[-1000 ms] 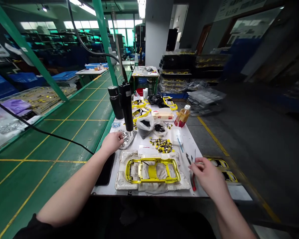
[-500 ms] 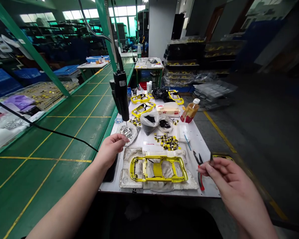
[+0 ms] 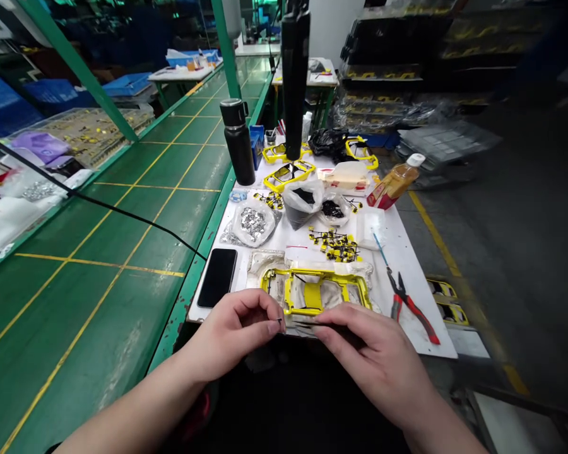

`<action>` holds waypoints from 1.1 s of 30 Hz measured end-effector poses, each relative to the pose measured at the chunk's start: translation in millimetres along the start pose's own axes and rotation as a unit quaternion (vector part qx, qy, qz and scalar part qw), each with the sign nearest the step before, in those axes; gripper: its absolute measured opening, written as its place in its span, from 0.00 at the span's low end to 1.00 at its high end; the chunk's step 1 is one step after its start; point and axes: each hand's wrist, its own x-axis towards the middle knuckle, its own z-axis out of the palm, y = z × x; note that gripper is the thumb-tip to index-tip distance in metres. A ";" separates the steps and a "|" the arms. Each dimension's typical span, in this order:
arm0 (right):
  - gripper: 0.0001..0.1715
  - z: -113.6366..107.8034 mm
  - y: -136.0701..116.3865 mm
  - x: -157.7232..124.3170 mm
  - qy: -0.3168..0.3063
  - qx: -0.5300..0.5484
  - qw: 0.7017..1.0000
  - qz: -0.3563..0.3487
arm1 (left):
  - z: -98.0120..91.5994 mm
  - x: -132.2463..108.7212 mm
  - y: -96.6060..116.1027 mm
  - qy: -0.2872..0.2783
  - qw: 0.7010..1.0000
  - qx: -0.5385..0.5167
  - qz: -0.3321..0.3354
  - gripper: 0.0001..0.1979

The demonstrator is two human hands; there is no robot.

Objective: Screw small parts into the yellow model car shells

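Both hands meet low in the head view, just in front of the table's near edge. My left hand [image 3: 239,331] pinches a tiny dark screw between thumb and forefinger. My right hand [image 3: 372,359] grips thin metal tweezers [image 3: 305,325] whose tips point left at that screw. Right behind the hands lies a yellow toy car frame [image 3: 315,291] on a white moulded holder [image 3: 265,261]. Further back on the left stands a dish of small silver screws [image 3: 253,222].
A black phone [image 3: 218,276] lies left of the holder, red-handled pliers [image 3: 414,306] to its right. Yellow-black small parts [image 3: 336,244], bags, more yellow frames [image 3: 288,173], a black flask [image 3: 237,142], an orange bottle [image 3: 392,183] and a hanging screwdriver [image 3: 294,75] fill the back. A green conveyor [image 3: 123,221] runs along the left.
My left hand left the screw dish and came back to the near edge with a screw. My right hand swung in from the right with the tweezers. The camera tilted down.
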 end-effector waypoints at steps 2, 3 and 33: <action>0.04 1.3 -1.6 0.0 -0.011 -0.001 1.000 -0.014 | -1.0 -4.7 0.0 -0.022 0.999 0.031 -0.017 0.15; 0.03 1.8 -2.3 -0.2 -0.016 -0.003 1.000 -0.021 | -1.2 -6.3 -0.2 -0.027 0.998 0.044 -0.025 0.16; 0.10 20.8 8.8 27.2 -0.032 -0.109 0.993 0.033 | -22.4 0.6 -10.4 0.095 0.901 0.406 0.122 0.08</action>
